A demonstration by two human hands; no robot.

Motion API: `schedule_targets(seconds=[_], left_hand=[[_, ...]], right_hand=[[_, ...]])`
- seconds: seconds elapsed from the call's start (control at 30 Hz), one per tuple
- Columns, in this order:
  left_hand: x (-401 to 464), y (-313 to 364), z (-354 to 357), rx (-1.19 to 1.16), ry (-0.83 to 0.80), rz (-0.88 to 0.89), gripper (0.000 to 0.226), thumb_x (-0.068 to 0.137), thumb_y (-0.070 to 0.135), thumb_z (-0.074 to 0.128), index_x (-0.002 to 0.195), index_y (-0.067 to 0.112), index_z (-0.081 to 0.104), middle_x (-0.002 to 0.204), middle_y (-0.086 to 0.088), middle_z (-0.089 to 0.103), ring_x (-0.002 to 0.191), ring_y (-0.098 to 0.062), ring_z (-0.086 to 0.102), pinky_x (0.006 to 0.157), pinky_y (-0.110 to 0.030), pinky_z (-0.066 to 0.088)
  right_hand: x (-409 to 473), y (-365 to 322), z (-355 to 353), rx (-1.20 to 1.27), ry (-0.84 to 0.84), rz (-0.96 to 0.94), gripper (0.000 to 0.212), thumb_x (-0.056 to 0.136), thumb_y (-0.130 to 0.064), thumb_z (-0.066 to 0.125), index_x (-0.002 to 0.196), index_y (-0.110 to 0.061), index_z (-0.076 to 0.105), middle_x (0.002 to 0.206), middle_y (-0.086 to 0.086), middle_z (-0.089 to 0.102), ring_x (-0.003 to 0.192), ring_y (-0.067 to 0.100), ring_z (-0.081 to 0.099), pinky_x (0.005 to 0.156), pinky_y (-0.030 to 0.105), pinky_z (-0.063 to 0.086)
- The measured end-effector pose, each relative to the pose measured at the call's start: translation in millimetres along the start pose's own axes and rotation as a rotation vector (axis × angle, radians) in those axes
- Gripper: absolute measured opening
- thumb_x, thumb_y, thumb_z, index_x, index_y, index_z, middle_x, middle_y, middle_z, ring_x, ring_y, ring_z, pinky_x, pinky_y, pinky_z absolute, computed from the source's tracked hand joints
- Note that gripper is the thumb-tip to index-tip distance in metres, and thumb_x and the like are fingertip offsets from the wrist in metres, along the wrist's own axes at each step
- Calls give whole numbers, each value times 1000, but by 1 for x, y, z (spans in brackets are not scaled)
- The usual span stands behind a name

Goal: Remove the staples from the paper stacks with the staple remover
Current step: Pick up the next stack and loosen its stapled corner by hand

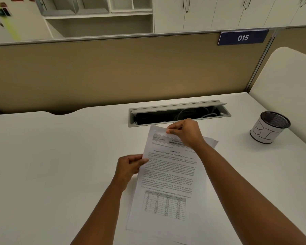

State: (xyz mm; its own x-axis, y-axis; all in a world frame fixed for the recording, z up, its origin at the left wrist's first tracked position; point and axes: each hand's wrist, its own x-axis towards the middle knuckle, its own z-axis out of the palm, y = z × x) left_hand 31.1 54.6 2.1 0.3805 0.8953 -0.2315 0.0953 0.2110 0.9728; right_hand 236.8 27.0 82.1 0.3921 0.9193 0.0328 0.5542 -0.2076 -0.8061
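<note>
Head view, looking down on your desk (51,165): a matt white, smooth top backed by a tan fabric partition (113,71) with a blue plate reading 015 (243,38). The paper stack (168,175) lies just in front of you, tilted so that its top edge points toward the open cable tray (178,112), a grey metal slot with a hinged lid and cords inside. Its sheets are thin, white and printed, with a heading, dense paragraphs and a table near the bottom; another sheet corner shows beneath at the upper right. Your left hand (129,167) holds the stack's left edge, thumb on top and fingers curled under. Your right hand (185,132) is closed in a fine pinch at the top edge, thumb against fingertips; what it pinches is too small to tell, whether a staple, the paper corner or nothing. No staple remover is visible anywhere, and no staple can be made out. Progress is therefore hard to judge: this stack seems to be in hand at its fastened edge, and how many stacks remain cannot be told. At the right, well apart, stands a black mesh cup (270,127) wrapped in white paper with hand-drawn letters, cylindrical and open-topped.
</note>
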Motion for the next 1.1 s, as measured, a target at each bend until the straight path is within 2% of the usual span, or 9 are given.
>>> schedule_targets(seconds=[0.1,0.3,0.47,0.63,0.73,0.83,0.93,1.0,1.1], left_hand=[[-3,-13,-14,79,24,-67,13,66,9,78,75,18,72,67,8,75,67,-9,70,53,-16,54],[-1,-24,-15,291,61,-86,21,60,10,83,73,2,68,80,-11,71,74,-27,69,63,-34,58],[1,-25,-14,272,70,-70,13,64,10,80,66,6,68,76,-13,71,70,-28,68,62,-33,58],[2,-27,-15,247,47,-84,12,67,10,78,71,3,69,79,-12,71,68,-23,70,59,-27,60],[3,-24,-16,254,-23,-130,13,70,12,76,75,3,69,82,-11,72,72,-21,71,60,-26,59],[4,-10,-10,183,-58,-121,19,78,20,69,93,9,70,84,2,72,72,-7,69,55,-16,54],[10,15,3,131,-73,0,24,87,26,57,108,18,65,93,6,70,84,-6,67,65,-17,53],[13,31,14,139,-91,69,18,88,29,55,98,23,68,85,5,72,76,-10,68,66,-21,55],[19,44,28,100,-6,98,15,86,31,58,76,27,69,66,6,72,58,-13,68,55,-23,57]], right_hand=[[2,1,-4,-2,51,13,22,78,-22,68,96,-10,71,99,9,72,75,11,57,66,21,43],[4,2,-4,-5,96,44,21,79,-23,68,96,-12,72,97,9,73,69,11,56,62,21,40],[4,1,-4,1,92,56,21,79,-23,68,96,-12,72,95,10,73,70,12,57,60,21,42],[4,0,-4,7,90,58,22,79,-23,68,96,-11,71,96,10,73,72,14,58,64,23,44],[4,0,-4,1,78,61,21,79,-23,68,96,-11,71,96,10,73,72,14,58,60,20,42],[4,1,-4,-3,34,87,22,79,-24,67,97,-12,71,97,10,72,72,15,58,64,25,44],[1,4,0,10,-38,131,23,78,-25,68,97,-12,71,97,9,71,69,13,58,64,23,45],[-2,7,6,33,-59,144,22,78,-26,69,95,-13,72,96,8,72,63,9,57,56,17,43],[-7,13,15,93,-52,178,20,76,-27,70,91,-15,73,92,6,73,59,6,58,50,15,41]])
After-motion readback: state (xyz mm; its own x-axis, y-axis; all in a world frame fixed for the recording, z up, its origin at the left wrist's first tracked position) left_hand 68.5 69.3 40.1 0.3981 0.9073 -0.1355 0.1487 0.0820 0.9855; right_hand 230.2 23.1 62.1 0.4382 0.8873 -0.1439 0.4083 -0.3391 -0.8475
